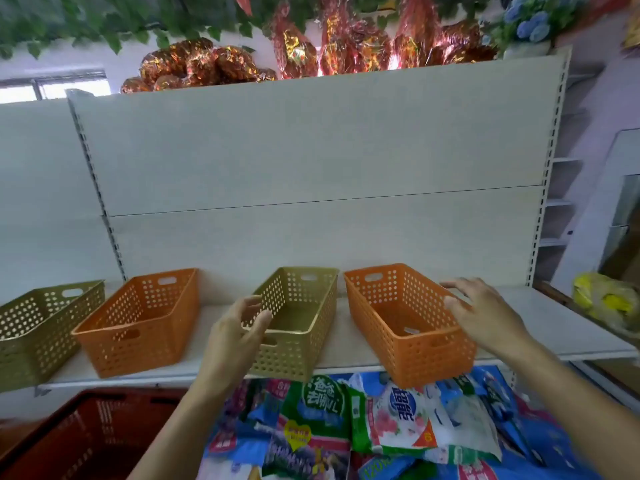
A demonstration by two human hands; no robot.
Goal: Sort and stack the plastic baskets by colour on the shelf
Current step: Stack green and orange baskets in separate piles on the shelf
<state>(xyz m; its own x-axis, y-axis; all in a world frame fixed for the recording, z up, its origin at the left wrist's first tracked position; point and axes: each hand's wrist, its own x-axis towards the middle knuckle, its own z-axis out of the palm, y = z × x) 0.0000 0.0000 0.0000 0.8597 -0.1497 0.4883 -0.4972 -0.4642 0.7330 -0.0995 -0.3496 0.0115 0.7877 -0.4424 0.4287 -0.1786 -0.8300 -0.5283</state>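
Several perforated plastic baskets stand in a row on the white shelf [554, 327]. From the left: an olive-gold basket [38, 327], an orange basket [138, 323], a second olive-gold basket [301, 320] and a second orange basket [405, 323]. My left hand [239, 334] hovers with spread fingers at the left front corner of the middle olive-gold basket, holding nothing. My right hand [485, 313] hovers with spread fingers at the right rim of the right orange basket, thumb near the rim. I cannot tell whether either hand touches its basket.
A dark red shopping basket [86, 438] sits below the shelf at lower left. Colourful packaged bags [363, 427] lie on the lower level. A yellow plastic bag [602, 303] lies at the right. Foil decorations and fake leaves hang above the shelf's back panel.
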